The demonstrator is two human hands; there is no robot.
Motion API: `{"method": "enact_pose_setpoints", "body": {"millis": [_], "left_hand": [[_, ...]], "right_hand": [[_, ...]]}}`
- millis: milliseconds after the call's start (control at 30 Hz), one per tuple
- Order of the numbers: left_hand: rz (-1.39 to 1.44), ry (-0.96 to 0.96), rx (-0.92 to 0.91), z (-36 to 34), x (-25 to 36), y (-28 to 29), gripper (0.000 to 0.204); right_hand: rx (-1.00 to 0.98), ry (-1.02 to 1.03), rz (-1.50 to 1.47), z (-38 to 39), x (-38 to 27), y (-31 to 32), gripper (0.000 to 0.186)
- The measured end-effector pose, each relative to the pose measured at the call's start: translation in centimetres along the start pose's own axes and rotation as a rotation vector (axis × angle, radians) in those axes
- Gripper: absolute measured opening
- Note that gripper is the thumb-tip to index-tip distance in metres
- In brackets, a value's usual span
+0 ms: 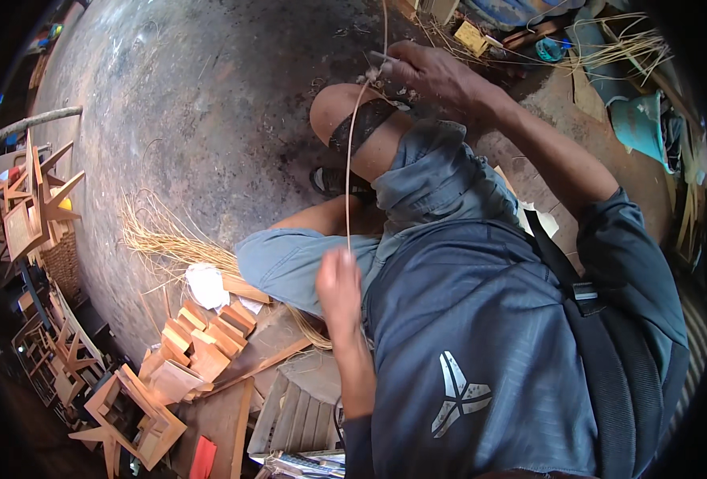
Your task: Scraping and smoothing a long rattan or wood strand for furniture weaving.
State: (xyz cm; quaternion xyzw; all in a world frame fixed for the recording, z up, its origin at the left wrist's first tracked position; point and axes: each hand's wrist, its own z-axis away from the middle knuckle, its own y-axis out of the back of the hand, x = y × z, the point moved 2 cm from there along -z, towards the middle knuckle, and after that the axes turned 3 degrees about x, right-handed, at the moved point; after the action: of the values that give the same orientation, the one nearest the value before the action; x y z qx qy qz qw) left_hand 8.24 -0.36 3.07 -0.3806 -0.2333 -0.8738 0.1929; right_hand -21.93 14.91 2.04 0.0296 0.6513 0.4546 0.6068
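Observation:
My left hand (337, 286), slightly blurred, is closed on a long, thin pale cane strand (350, 152) low by my lap. The strand runs up past my raised right knee (329, 112), which has a dark band (360, 124) around it, and continues beyond the top edge. My right hand (421, 72) is above that knee, closed around a small slim tool (379, 57), probably a blade, where the strand passes. Pale shavings (369, 76) cluster at that spot; the exact contact between tool and strand is too small to make out.
A bundle of cane strands (158, 239), wooden pieces (208, 343) and star-shaped frames (46, 191) lie at the left. A white bag-like object (206, 283) sits beside the bundle. A turquoise bucket (639, 128) and loose cane (617, 48) are at the upper right.

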Motion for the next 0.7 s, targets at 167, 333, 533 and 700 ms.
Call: {"method": "enact_pose_setpoints", "body": {"millis": [167, 333, 533, 700], "left_hand": [[-0.158, -0.353, -0.035, -8.1, 6.9, -8.3, 0.022], [-0.224, -0.452, 0.051, -9.7, 5.6, -9.3, 0.023], [-0.143, -0.077, -0.084, -1.2, 2.2, -2.5, 0.014], [0.083, 0.19, -0.041, 4.6, -2.0, 3.3, 0.018]], "right_hand": [[-0.053, 0.324, 0.352, 2.2, 0.0, -2.5, 0.033], [-0.116, 0.282, 0.49, 4.4, -3.2, -4.5, 0.03], [-0.034, 0.503, 0.836, 4.3, 1.9, -6.4, 0.026], [-0.027, 0.449, 0.567, 4.3, -0.3, -6.2, 0.023]]}}
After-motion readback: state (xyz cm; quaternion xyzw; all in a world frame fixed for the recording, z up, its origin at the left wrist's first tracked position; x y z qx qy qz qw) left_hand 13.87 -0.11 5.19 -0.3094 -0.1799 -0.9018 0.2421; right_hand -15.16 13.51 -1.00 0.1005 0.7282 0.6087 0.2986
